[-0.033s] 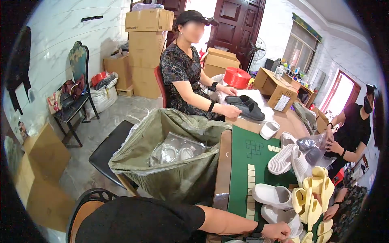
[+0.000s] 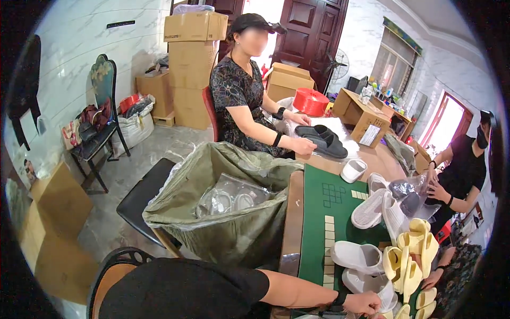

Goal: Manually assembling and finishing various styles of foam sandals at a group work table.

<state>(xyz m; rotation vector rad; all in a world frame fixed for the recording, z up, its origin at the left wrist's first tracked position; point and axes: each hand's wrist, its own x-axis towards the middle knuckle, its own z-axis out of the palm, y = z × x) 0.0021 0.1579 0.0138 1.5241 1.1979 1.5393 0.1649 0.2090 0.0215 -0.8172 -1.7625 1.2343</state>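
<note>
My left arm, in a black short sleeve with a black wristband, reaches in from the lower left. My left hand (image 2: 362, 303) is closed, its fingers bent in beside a white slide sandal (image 2: 361, 280) near the bottom edge. What the fingers hold, if anything, is hidden. A sliver of skin below it at the frame's edge may be my right hand (image 2: 377, 316); its fingers are cut off. Another white slide (image 2: 357, 257) lies just beyond, and several yellow slides (image 2: 409, 276) stand to the right. All rest on a green mat (image 2: 313, 212) with pale printed blocks.
A large green sack (image 2: 249, 234) holding bagged white slides stands left of the table. Across the table a person handles dark slides (image 2: 324, 142); another person at right holds a clear bag (image 2: 419, 194). A patterned sleeve (image 2: 462, 271) reaches in at lower right.
</note>
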